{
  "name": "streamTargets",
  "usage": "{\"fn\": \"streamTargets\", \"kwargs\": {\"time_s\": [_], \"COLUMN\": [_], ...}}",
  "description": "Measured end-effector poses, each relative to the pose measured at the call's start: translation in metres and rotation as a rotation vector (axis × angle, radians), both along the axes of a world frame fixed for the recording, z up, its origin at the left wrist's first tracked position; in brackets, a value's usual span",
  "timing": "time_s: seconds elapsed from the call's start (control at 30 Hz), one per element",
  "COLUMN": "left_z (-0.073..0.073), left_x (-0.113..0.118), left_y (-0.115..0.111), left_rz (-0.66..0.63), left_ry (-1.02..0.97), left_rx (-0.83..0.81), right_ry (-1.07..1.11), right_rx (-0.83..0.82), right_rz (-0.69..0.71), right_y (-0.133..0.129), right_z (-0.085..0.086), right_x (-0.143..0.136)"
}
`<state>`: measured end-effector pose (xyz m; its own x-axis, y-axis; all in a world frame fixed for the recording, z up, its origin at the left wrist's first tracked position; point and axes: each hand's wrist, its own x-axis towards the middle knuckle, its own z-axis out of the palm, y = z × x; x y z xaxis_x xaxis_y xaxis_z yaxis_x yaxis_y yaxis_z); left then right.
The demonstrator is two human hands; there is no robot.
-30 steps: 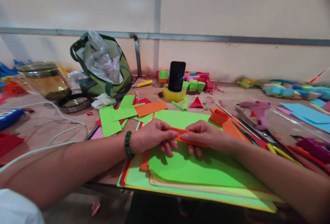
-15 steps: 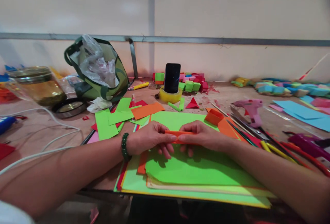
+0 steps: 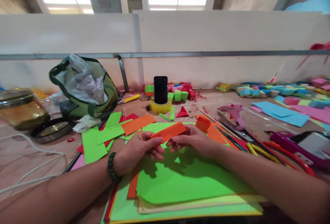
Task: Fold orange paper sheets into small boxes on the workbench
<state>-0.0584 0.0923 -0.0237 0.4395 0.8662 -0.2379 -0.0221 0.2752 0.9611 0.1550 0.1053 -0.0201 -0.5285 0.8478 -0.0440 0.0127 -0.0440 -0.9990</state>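
Note:
An orange paper strip is held up between both hands, tilted with its right end higher. My left hand pinches its left end between thumb and fingers. At the other end, my right hand grips the strip, thumb in front. Below them lies a stack of coloured sheets with a bright green sheet on top. A small folded orange paper piece and a flat orange piece rest just beyond my right hand. Green paper strips and another orange strip lie beyond my left hand.
A phone stands in a yellow tape roll at the back. To the right are a pink glue gun, scissors, pliers and a purple glue gun. A bag, glass jar and white cable are left.
The orange strip has turned from nearly level and edge-on to tilted, its broad face showing. My hands have shifted slightly left in view. The camera has tilted up and turned a little right.

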Motion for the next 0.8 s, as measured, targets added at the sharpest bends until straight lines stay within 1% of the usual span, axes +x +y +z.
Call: {"fn": "streamTargets", "kwargs": {"time_s": [0.13,0.33,0.43,0.67,0.8], "left_z": [0.0036,0.0005,0.0002,0.001,0.002], "left_x": [0.0004,-0.0012,-0.0011,0.0006,0.0002], "left_y": [0.0005,0.0024,0.0022,-0.0002,-0.0008], "left_rz": [0.041,0.05,0.055,0.004,-0.022], "left_ry": [-0.039,-0.101,-0.1,-0.024,-0.003], "left_rx": [-0.059,-0.102,-0.103,-0.054,-0.043], "right_ry": [0.005,0.103,0.096,0.042,0.059], "right_rx": [-0.017,-0.087,-0.086,-0.073,-0.101], "right_rz": [0.042,-0.027,-0.042,-0.104,-0.131], "right_y": [0.0004,0.0037,0.0047,0.0035,0.0063], "right_z": [0.0034,-0.0022,-0.0034,-0.0029,-0.0029], "right_x": [0.0008,0.0012,0.0012,-0.0008,0.0007]}}
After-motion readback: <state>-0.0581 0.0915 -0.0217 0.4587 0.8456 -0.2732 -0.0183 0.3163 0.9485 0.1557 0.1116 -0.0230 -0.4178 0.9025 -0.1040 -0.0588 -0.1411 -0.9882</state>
